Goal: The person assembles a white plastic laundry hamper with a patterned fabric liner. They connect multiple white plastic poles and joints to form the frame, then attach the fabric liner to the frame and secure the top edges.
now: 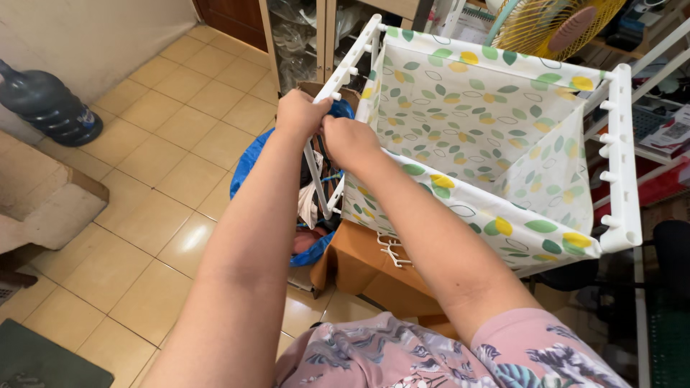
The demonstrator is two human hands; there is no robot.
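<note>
Fan (pixel 557 25) cut off by top edge — blue basket (pixel 248 169) mostly hidden behind arms, contents unclear.

A beige tiled floor (pixel 165 136) is carrying a dark water jug (pixel 47 104) at nine o'clock and a blue laundry bag (pixel 248 169) at centre.

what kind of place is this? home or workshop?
Likely a home utility or storage corner: tiled floor, leaf-print fabric hamper on a white frame, blue laundry basket with clothes, a yellow fan.
</note>
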